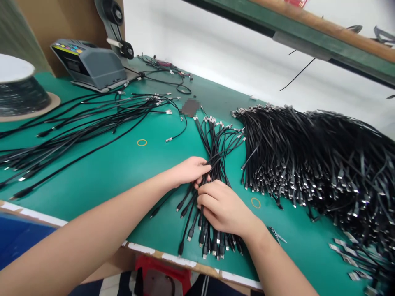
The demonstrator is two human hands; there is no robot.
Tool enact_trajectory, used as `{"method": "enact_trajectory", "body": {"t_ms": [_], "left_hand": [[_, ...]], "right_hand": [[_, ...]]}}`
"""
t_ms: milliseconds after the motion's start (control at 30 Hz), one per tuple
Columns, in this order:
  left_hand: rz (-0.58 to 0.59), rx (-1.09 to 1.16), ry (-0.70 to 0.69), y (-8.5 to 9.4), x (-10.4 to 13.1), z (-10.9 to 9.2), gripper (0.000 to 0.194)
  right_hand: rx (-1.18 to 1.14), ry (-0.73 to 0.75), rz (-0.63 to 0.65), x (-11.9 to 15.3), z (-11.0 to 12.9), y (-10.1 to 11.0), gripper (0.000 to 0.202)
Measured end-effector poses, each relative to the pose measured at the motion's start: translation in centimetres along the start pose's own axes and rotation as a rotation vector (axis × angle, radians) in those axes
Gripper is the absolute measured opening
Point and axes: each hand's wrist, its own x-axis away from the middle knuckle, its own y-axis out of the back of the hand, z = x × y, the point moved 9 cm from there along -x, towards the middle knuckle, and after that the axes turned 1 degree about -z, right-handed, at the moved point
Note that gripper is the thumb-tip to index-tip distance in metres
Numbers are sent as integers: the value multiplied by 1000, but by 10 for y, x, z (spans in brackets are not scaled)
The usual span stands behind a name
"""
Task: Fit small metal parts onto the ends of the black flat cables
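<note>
Head view, left hand (194, 170), right hand (224, 204) (both pinching one cable bundle (215, 150)), two rings (142, 142).

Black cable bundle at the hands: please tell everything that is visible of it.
This bundle of black cables lies on the green tabletop, narrow at the middle, fanned at both ends. Far ends carry silvery connectors; near ends, black plugs with metal tips. The left hand and right hand touch its middle, partly hiding it.
</note>
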Motion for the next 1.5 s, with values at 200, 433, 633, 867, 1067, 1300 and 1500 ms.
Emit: {"method": "enact_trajectory", "body": {"t_ms": [200, 433, 633, 867, 1067, 1300, 1500], "left_hand": [[-7, 31, 36, 1, -3, 6, 29], [-23, 126, 81, 0, -3, 6, 27], [-57, 210, 138, -3, -1, 12, 23], [-107, 385, 261, -12, 3, 24, 32], [-46, 484, 370, -22, 5, 30, 39], [72, 527, 452, -35, 8, 36, 48], [33, 424, 258, -23, 7, 19, 21]], "right_hand": [[18, -16, 35, 0, -1, -4, 21], [65, -7, 17, -1, 2, -4, 38], [189, 1, 35, -4, 6, -13, 39], [278, -23, 16, -7, 9, -15, 23], [305, -18, 5, -7, 9, -12, 17], [339, 15, -22, -8, 12, -7, 18], [282, 18, -30, -4, 7, -9, 20]]}}
